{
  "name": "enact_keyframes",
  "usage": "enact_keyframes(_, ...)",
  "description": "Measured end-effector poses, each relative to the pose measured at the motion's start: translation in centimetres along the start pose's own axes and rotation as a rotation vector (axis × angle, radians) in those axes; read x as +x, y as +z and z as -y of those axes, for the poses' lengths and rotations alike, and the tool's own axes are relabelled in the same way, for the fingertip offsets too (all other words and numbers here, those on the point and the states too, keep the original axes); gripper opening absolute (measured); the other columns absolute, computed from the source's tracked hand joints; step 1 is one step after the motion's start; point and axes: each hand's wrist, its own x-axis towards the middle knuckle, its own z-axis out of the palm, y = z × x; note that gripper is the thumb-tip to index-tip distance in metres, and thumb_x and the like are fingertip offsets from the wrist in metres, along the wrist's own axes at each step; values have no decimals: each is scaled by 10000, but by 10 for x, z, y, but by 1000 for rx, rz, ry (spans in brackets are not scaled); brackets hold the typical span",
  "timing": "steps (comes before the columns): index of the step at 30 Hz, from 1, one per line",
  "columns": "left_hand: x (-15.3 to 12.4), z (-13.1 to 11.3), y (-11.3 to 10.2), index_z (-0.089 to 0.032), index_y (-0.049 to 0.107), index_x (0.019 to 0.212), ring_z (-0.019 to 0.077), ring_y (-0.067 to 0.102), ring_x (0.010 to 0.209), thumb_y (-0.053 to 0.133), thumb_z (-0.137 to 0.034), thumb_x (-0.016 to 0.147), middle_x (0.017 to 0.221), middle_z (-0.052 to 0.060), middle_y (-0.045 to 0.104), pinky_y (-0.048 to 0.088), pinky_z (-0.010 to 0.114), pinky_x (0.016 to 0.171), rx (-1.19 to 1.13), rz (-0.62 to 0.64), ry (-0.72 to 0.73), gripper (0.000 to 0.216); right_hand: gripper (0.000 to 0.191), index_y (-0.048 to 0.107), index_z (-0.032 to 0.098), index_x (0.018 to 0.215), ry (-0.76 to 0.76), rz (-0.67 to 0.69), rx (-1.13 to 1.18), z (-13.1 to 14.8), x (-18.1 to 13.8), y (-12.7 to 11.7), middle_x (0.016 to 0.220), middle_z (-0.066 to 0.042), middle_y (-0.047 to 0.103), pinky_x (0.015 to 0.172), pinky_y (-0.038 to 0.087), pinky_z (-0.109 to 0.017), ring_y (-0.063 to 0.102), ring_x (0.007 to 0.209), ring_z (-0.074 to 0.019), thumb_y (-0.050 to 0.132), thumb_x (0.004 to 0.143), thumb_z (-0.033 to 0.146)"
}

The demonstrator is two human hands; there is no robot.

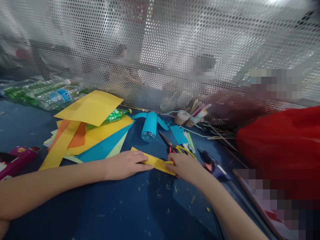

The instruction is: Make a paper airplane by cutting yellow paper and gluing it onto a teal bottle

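A narrow strip of yellow paper point(158, 162) lies across the middle of the blue table between my two hands. My left hand point(127, 164) has its thumb and fingers closed on the strip's left part. At the strip's right end, my right hand point(184, 166) pinches it. Just past my right hand are scissors point(183, 148) with yellow handles, blades parted and pointing away to the left. Beyond the strip stands a bottle wrapped in blue paper point(150, 124), its clear base toward me and a curved blue flap on each side.
At left are stacked coloured sheets point(105, 150), a green bottle point(118, 115), several clear bottles point(58, 96) and a purple tool point(18, 160). A dark blue glue gun point(215, 164) lies at right. Behind stand small cups point(182, 117) and a perforated metal screen point(160, 43). A red bag-like shape point(280, 140) bulges at right.
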Motion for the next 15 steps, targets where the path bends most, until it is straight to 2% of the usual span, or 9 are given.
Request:
enact_keyframes(7,3,0,-4,-162,515,1265,233,543,1012,360,-207,943,1090,110,604,436,375,885,-19,46,-13,361,164,636,187,806,15,13,-28,0,2,1,748,-69,681,591,359,-269,650,785,-227,510,844,284)
enact_keyframes(9,4,0,-4,-171,534,1251,237,538,1007,367,-209,940,1084,111,603,437,378,874,-28,44,-15,355,169,641,188,819,18,13,-52,1,2,2,816,-83,693,602,363,-278,650,831,-245,507,845,287)
enact_keyframes(12,4,0,-4,-182,558,1229,237,527,1029,378,-208,935,1118,112,598,422,382,899,-58,32,-22,345,177,636,183,841,10,0,-87,0,1,2,916,-108,698,611,369,-293,647,881,-269,505,852,302)
enact_keyframes(15,4,0,-2,-181,562,1222,238,513,1073,383,-218,935,1178,104,592,396,379,939,-98,23,-21,340,187,607,178,851,37,-62,-132,-1,-1,-1,889,-117,690,585,363,-303,646,829,-285,541,828,352)
